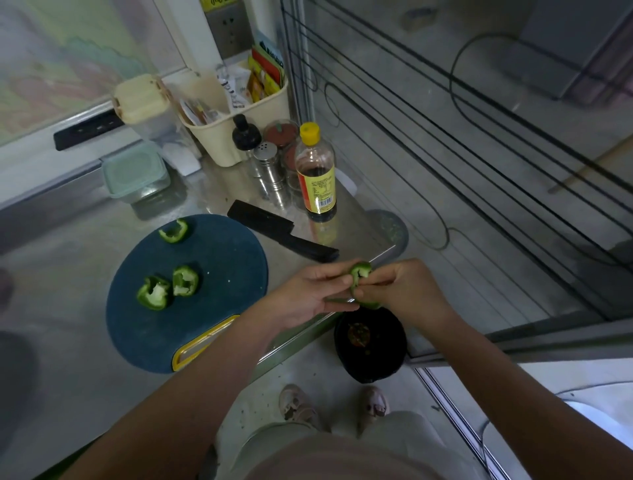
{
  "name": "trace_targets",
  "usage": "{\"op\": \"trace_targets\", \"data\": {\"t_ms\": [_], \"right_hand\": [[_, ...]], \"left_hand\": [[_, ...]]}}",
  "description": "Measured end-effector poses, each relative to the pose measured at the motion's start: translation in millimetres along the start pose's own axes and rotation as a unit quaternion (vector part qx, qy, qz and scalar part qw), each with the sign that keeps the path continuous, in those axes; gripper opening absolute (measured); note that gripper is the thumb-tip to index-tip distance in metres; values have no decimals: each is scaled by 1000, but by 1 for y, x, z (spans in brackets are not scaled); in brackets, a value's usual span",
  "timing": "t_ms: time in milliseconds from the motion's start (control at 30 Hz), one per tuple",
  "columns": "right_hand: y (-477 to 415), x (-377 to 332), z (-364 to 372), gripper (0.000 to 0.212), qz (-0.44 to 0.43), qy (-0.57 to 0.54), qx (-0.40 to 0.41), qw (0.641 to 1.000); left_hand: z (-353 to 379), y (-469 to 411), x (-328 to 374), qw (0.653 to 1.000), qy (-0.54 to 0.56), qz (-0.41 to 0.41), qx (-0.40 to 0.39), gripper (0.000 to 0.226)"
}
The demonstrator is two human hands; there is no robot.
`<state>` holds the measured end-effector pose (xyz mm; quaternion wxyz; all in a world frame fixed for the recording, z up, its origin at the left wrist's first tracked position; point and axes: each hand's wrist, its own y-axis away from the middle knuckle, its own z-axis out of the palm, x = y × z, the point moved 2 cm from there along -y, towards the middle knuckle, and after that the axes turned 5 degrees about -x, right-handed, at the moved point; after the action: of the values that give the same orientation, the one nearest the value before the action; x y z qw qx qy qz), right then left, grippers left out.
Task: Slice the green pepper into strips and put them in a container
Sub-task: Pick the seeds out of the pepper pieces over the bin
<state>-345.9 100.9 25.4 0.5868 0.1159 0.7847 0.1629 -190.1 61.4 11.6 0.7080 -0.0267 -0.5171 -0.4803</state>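
green pepper piece (360, 274) pinched by left hand (308, 295) and right hand (406, 291) over black bin (371, 359), knife (281, 232) nearby.

No word, brand or number can be read with certainty. Right of centre in the upper half, a clear bottle (315, 161) with a yellow cap stands on the desk (68, 260). Its yellow label (315, 188) has red borders, lines of small dark print too fine to make out, and a white barcode (325, 202) near the bottom edge, its digits illegible. Above it, near the top centre, a cream basket (239, 133) holds red and yellow packets (265, 73) with printed characters, blurred beyond reading. At the very top edge, a yellow sticker (211, 4) on the wall shows dark marks, cut off by the frame and unreadable.
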Motion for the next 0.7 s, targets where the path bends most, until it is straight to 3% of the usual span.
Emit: {"op": "trace_targets", "data": {"t_ms": [233,400,700], "right_hand": [[-5,-18,-16,27,3,-140,-91,986],[-8,-32,-33,25,-12,-26,-159,987],[-3,-51,-51,12,-46,195,-214,956]], "left_hand": [[0,-1,8,999,-4,-18,-39,34],[2,-6,16,999,-9,-9,-45,26],[15,-19,26,984,-164,-2,-67,14]]}}
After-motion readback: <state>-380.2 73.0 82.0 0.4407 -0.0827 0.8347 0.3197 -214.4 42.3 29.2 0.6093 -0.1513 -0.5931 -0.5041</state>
